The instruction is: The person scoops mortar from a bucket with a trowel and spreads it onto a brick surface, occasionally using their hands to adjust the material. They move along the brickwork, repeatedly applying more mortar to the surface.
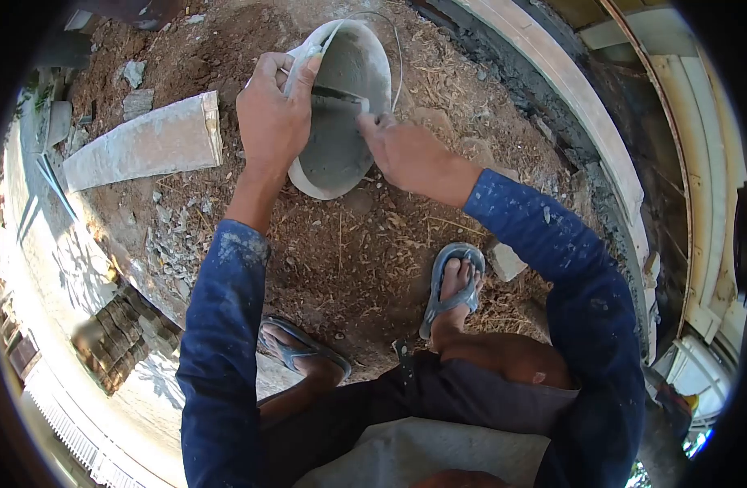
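Grey wet mix (333, 150) sits in a pale bucket (376, 65), top centre of my head view, mouth tipped toward me. The bucket is on brown soil (373, 268), ahead of both feet.

Edges: pale concrete edging (581, 98) curves down the right side, grey mortar-like material along its inner face, soil strip between it and the bucket. Curved slab piece (150, 142) lies to the left, its broken end near my left wrist but apart from it. Rubble (174, 240) below the slab. Angular stone (506, 262) just beside the right sandal (455, 289); left sandal (300, 348) lower left.

Room: most I've got is the soil between bucket and sandals, only chips and dry bits on it. Right side is also workable up to the edging. Left is tighter, slab in the way.

Pose: left hand (274, 118) reaches nearly straight up, back of hand to camera, fingers closed on the left rim, thumb along it. Right hand (406, 154) comes in from lower right, elbow bent out, forearm slanting up-left. Its fingers are narrow, curled round the near end of a thin tool (364, 105) at the right rim; far end runs over the mix toward the left rim. Can't tell the tool type.
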The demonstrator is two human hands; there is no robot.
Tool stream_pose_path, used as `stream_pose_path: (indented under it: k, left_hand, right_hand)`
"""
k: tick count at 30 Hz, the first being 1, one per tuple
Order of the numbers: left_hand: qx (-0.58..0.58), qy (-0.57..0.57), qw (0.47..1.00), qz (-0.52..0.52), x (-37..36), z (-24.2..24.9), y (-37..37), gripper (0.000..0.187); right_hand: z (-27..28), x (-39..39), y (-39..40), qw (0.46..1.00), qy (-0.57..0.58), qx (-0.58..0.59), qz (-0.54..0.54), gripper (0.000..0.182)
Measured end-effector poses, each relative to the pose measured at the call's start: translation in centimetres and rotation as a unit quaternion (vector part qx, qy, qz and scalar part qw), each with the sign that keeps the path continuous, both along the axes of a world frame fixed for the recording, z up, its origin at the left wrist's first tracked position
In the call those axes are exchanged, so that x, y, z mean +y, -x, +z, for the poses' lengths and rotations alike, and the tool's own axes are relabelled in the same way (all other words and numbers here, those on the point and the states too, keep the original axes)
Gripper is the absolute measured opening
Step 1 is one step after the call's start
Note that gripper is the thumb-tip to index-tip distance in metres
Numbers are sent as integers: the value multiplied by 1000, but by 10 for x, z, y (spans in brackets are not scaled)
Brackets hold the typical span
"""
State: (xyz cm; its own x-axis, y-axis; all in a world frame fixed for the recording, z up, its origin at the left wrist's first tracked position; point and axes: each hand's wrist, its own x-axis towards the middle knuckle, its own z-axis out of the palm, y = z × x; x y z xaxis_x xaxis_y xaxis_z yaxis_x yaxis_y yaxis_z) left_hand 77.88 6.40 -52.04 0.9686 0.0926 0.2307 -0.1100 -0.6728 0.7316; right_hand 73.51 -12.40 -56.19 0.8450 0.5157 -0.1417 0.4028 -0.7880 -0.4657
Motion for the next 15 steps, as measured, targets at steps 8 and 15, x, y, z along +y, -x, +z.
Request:
stream_pose_path:
  k: [8,15]
  left_hand:
    - [51,113,991,-48,54,-6,-17,37]
    - [27,144,989,-22,72,-8,-18,32]
  right_hand:
    - [27,12,-7,993,-3,108,-52,37]
    - [45,9,-1,986,36,133,97,40]
